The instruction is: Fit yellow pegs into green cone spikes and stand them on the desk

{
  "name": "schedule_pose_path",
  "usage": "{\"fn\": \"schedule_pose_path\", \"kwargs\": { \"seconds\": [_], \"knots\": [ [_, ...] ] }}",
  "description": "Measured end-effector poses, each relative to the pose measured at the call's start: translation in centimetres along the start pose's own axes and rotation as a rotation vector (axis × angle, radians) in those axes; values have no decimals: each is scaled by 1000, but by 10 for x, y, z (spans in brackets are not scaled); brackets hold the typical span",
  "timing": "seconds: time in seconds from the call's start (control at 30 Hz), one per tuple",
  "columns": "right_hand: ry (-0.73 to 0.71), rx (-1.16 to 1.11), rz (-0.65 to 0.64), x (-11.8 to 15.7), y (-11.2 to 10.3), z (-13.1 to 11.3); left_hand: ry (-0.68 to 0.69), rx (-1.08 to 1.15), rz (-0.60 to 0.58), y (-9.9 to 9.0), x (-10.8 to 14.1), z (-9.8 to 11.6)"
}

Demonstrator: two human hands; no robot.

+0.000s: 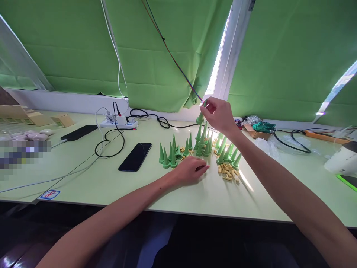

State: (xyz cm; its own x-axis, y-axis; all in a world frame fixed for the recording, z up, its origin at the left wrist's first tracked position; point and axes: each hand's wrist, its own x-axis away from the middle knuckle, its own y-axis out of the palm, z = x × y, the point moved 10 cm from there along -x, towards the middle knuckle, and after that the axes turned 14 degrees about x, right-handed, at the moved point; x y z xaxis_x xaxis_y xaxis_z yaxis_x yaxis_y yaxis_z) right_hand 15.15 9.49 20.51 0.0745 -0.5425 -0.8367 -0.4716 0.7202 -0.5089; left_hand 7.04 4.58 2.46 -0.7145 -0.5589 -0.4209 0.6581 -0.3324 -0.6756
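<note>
Right hand (219,114) is up in the air, thumb and fingers pinching one green cone (200,119) near its narrow end, base hanging over the rest. Left hand (191,171) is lying on the worktop with the fingers curled in; can't tell if anything's in there.

Biggest thing first: the worktop (111,186) looks smooth and has no lip at the near edge that I can see, so anything knocked that way could roll right off. The hanging wires (181,70) run down to the right hand, and I can't tell if they touch it. If they do, a snag could tug the cone loose. The phone (135,157) is probably fine unless the left forearm swings out.

Standing cones (199,148) are my main worry: they're crowded, so a dropped cone or clumsy wrist could topple several. Smallest, the loose tan pieces (227,170) would scatter if brushed.
</note>
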Motion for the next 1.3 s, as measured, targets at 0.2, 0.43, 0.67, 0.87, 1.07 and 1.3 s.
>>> {"fn": "schedule_pose_path", "kwargs": {
  "seconds": [0.2, 0.43, 0.67, 0.87, 1.07, 1.3],
  "knots": [
    [-91, 30, -181, -2, 24, -15, 19, 2, -14, 1, -1, 1],
    [-175, 168, -352, 1, 59, -30, 20, -19, -33, 4, -1, -2],
    [-151, 299, -528, 4, 97, -30, 20, -31, -59, 5, -3, -4],
    [-89, 279, -632, 10, 111, -25, 22, -43, -48, 4, -3, -3],
    [-44, 180, -652, 16, 111, -29, 30, -28, -52, 5, -3, -1],
    [-64, 182, -615, 18, 113, -28, 29, -22, -59, 5, -4, -1]
  ]
}}
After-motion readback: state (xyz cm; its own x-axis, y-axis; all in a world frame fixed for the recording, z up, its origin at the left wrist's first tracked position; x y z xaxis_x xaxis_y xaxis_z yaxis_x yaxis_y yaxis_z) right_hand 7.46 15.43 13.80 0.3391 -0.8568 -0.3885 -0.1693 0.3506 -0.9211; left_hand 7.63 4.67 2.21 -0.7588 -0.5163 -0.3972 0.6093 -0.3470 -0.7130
